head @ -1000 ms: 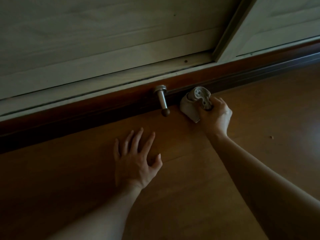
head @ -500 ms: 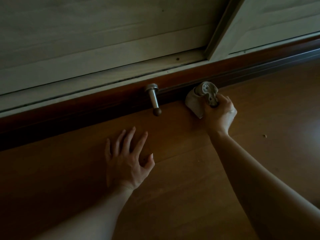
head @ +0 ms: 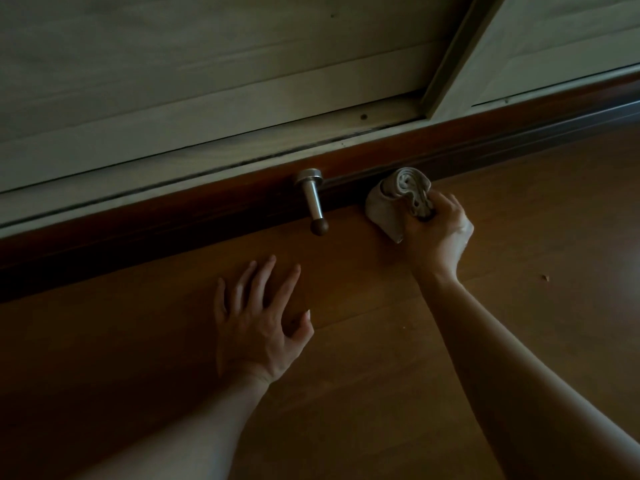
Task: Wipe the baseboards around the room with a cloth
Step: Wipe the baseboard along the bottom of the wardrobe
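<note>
- Floor point(head: 381, 375): takes up the near field.
- Baseboard point(head: 173, 220): runs left to right along the floor's far edge, beneath the wall panels point(head: 207, 81).
- Door stop point(head: 313, 199): juts from the baseboard out over the floor, near centre.
- Cloth point(head: 391, 202): just right of the door stop, against the baseboard's foot, gripped by the right hand point(head: 438, 233).
- Left hand point(head: 256, 317): on the floor in front of the door stop, apart from the baseboard.
- Crumb point(head: 546, 278): on the floor, well right of the right hand.

light: pretty dim all over, muddy greenish-brown cast | source: faint sheen on the floor point(head: 595, 265) at far right | shadows: baseboard point(head: 138, 251) goes near black toward the left, murky patch under the left hand point(head: 258, 327) | focus: soft, kinda grainy | edges: straight lines bow a bit, wide lens
</note>
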### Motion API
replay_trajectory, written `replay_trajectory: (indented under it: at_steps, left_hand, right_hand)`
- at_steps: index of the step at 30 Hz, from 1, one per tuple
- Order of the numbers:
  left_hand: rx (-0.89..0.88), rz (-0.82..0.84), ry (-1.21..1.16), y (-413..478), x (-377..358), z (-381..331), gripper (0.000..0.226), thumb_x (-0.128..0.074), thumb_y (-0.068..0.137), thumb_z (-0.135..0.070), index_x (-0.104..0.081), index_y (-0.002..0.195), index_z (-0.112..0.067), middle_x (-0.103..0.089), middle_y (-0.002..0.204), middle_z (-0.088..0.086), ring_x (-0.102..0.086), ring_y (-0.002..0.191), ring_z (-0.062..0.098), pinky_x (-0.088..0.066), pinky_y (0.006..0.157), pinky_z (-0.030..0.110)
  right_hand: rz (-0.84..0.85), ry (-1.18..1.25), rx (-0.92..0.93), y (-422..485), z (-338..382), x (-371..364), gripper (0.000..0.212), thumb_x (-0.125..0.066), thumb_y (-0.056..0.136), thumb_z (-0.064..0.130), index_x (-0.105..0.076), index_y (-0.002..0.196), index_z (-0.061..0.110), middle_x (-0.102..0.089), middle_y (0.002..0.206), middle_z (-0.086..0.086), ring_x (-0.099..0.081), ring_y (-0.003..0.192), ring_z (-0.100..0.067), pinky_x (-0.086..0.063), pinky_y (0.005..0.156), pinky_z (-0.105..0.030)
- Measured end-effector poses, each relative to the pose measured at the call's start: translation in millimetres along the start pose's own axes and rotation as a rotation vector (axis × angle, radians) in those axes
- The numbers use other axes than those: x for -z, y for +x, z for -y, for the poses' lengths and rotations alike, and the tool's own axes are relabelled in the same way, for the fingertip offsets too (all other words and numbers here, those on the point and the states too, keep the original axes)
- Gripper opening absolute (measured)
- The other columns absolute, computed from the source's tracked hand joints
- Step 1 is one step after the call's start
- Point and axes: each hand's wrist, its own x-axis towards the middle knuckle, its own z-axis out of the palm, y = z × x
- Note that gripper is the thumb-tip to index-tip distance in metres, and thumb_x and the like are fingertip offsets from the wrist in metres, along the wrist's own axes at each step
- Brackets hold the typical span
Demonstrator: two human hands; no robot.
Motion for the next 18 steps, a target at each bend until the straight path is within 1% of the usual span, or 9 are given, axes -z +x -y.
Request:
replay_trajectory:
  at_steps: [2, 3, 5, 6, 7, 9, 11, 15, 18]
  left_hand:
    - [0.0, -0.001, 0.003, 0.3, -0.1, -0.2, 0.067, -0.045, 0.084, -0.064, -0.042, 0.148, -0.043, -0.037, 0.159, -0.001, -0.032, 0.145, 0.027, -0.016, 0.118, 0.062]
    - [0.0, -0.002, 0.003, 0.5, -0.1, -0.3, 0.067, -0.045, 0.084, -0.064, -0.043, 0.147, -0.043, -0.037, 0.159, -0.001, -0.033, 0.145, 0.028, -0.016, 0.118, 0.062]
    - [-0.003, -0.005, 0.007, 0.1, 0.2, -0.6, 0.067, -0.045, 0.084, -0.063, -0.043, 0.147, -0.042, -0.038, 0.158, 0.0, -0.034, 0.143, 0.028, -0.018, 0.117, 0.063]
    - [-0.004, -0.008, 0.01, -0.3, 0.2, -0.5, 0.067, -0.045, 0.084, -0.063, -0.043, 0.147, -0.042, -0.039, 0.158, 0.0, -0.034, 0.143, 0.028, -0.018, 0.117, 0.063]
    - [-0.006, -0.01, 0.011, -0.7, 0.1, -0.2, 0.067, -0.045, 0.084, -0.063, -0.044, 0.147, -0.042, -0.039, 0.157, 0.0, -0.034, 0.142, 0.028, -0.019, 0.117, 0.063]
    - [-0.007, -0.012, 0.014, -0.5, -0.1, 0.3, 0.067, -0.045, 0.084, -0.063, -0.045, 0.147, -0.041, -0.039, 0.157, 0.0, -0.035, 0.142, 0.028, -0.018, 0.117, 0.063]
    - [-0.002, -0.004, 0.018, 0.0, 0.1, -0.3, 0.067, -0.045, 0.084, -0.064, -0.045, 0.147, -0.042, -0.038, 0.158, -0.001, -0.035, 0.143, 0.027, -0.018, 0.118, 0.062]
    - [0.003, 0.019, 0.022, 0.0, 1.7, -0.3, 0.067, -0.045, 0.083, -0.064, -0.045, 0.147, -0.042, -0.039, 0.158, -0.001, -0.036, 0.143, 0.027, -0.019, 0.117, 0.062]
    - [0.006, 0.023, 0.026, 0.8, 3.1, -0.6, 0.067, -0.044, 0.084, -0.064, -0.046, 0.147, -0.041, -0.039, 0.157, 0.0, -0.036, 0.142, 0.028, -0.021, 0.116, 0.063]
  right_hand:
    - [0.037, 0.007, 0.019, -6.8, 5.5, -5.5, 0.016, -0.07, 0.088, 0.028, -0.07, 0.095, 0.013, -0.061, 0.093, 0.003, -0.06, 0.086, -0.018, -0.052, 0.078, -0.035]
    - [0.083, 0.011, 0.067, -11.7, 9.7, -9.2, 0.013, -0.07, 0.088, 0.027, -0.069, 0.092, 0.015, -0.061, 0.092, 0.004, -0.059, 0.084, -0.016, -0.052, 0.077, -0.034]
    - [0.138, 0.012, 0.154, -18.4, 16.7, -13.8, 0.014, -0.071, 0.087, 0.029, -0.068, 0.087, 0.016, -0.059, 0.088, 0.006, -0.055, 0.076, -0.008, -0.044, 0.071, -0.015]
    - [0.13, 0.01, 0.162, -19.3, 18.1, -14.4, 0.016, -0.072, 0.086, 0.03, -0.068, 0.085, 0.015, -0.059, 0.087, 0.007, -0.053, 0.074, -0.006, -0.04, 0.068, -0.012]
    - [0.108, 0.015, 0.153, -19.9, 17.9, -14.6, 0.017, -0.073, 0.086, 0.03, -0.067, 0.083, 0.015, -0.058, 0.085, 0.008, -0.053, 0.073, -0.006, -0.042, 0.069, -0.014]
    - [0.071, 0.033, 0.118, -22.8, 17.2, -16.1, 0.015, -0.073, 0.086, 0.028, -0.066, 0.083, 0.015, -0.058, 0.086, 0.007, -0.054, 0.076, -0.008, -0.05, 0.077, -0.034]
    - [0.094, 0.045, 0.117, -29.9, 21.5, -20.8, 0.012, -0.072, 0.087, 0.027, -0.067, 0.087, 0.016, -0.058, 0.089, 0.006, -0.054, 0.08, -0.01, -0.05, 0.082, -0.044]
    - [0.176, 0.081, 0.218, -42.3, 35.8, -32.5, 0.013, -0.072, 0.087, 0.025, -0.07, 0.094, 0.015, -0.061, 0.091, 0.004, -0.058, 0.079, -0.013, -0.053, 0.072, -0.044]
    - [0.193, 0.077, 0.199, -35.1, 31.0, -27.7, 0.014, -0.072, 0.087, 0.026, -0.07, 0.097, 0.016, -0.062, 0.094, 0.004, -0.059, 0.085, -0.014, -0.053, 0.078, -0.047]
